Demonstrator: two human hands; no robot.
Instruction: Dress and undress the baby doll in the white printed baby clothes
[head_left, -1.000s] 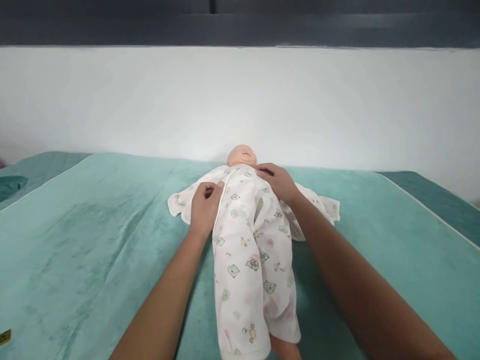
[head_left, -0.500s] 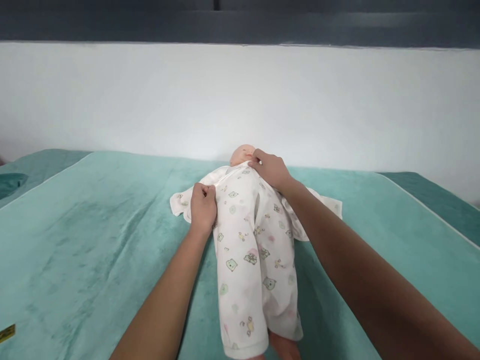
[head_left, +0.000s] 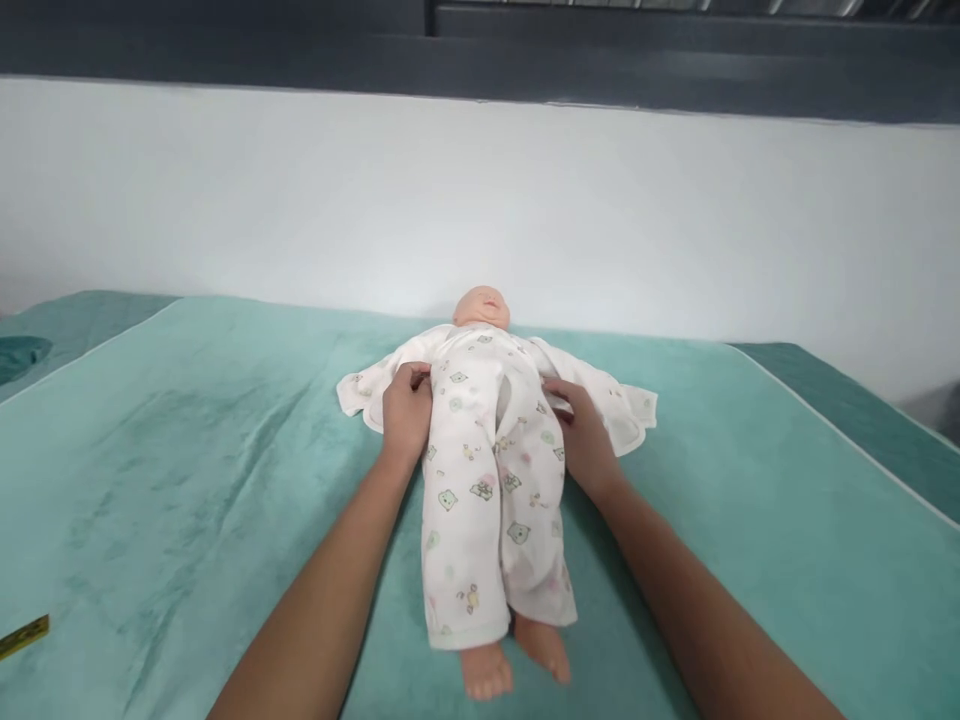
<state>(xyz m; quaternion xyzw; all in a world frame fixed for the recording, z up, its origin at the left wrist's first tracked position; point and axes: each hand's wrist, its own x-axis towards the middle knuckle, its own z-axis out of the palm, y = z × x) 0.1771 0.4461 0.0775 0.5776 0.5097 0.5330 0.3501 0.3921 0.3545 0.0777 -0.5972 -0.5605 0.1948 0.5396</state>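
Observation:
A baby doll (head_left: 482, 306) lies on its back on the teal blanket (head_left: 187, 470), head away from me, bare feet (head_left: 510, 655) toward me. It wears a white printed romper (head_left: 487, 490) with small animal figures. My left hand (head_left: 406, 412) is closed, pinching the romper fabric at the doll's side near the sleeve. On the other side my right hand (head_left: 583, 428) lies against the romper at waist height, its fingers curled onto the cloth. Both empty sleeves spread flat to the sides.
A white wall (head_left: 480, 200) runs behind the bed, with a dark band above it. The blanket's white-piped edge (head_left: 840, 420) slants along the right. A small yellow strip (head_left: 22, 636) lies at the near left edge.
My right hand has come down from the doll's neck to its waist on the right side. The left hand stays at the left side. The doll's feet have come into view.

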